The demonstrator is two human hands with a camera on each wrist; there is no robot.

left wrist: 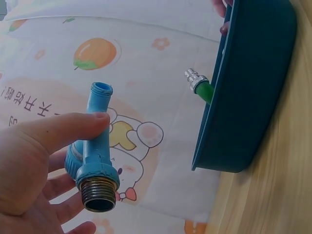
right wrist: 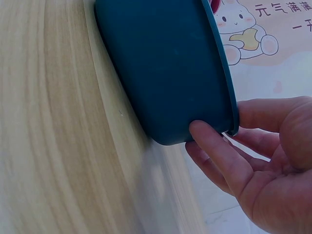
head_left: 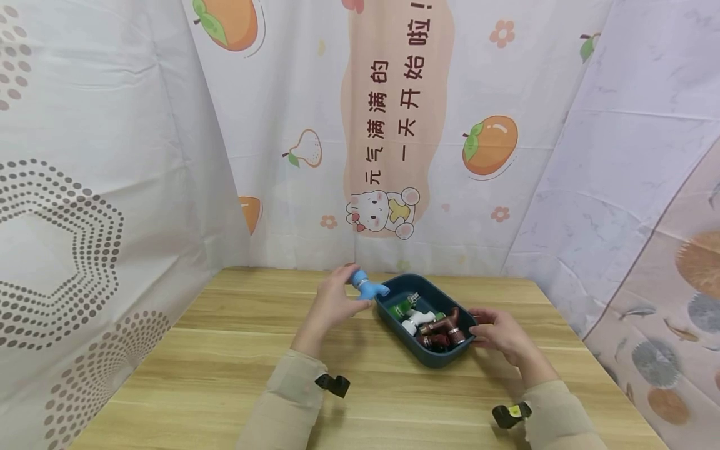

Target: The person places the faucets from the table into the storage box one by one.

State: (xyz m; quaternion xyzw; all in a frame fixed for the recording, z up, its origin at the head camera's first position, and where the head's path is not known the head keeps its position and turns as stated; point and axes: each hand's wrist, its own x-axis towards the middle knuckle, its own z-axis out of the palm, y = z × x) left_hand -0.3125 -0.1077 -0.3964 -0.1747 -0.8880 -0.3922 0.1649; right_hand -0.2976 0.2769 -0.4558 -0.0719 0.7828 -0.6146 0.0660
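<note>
My left hand (head_left: 336, 300) holds a blue plastic tap (head_left: 368, 287) just left of a dark teal bin (head_left: 433, 359). In the left wrist view, the thumb presses along the tap (left wrist: 99, 141), whose threaded metal end points down. My right hand (head_left: 503, 334) grips the bin's near right end; the right wrist view has the fingers at the rim and outer wall of the bin (right wrist: 165, 63). Inside lie a green tap (head_left: 400, 309) with a metal nozzle, a white tap (head_left: 419, 320), a brown tap (head_left: 450, 324) and a dark red piece (head_left: 435, 341), partly overlapping.
The bin stands on a wood-grain table (head_left: 236, 369), near its back edge. A printed curtain (head_left: 292, 206) hangs right behind the table, and more patterned sheets hang at the left and right. Each sleeve carries a small black wrist mount (head_left: 333, 384).
</note>
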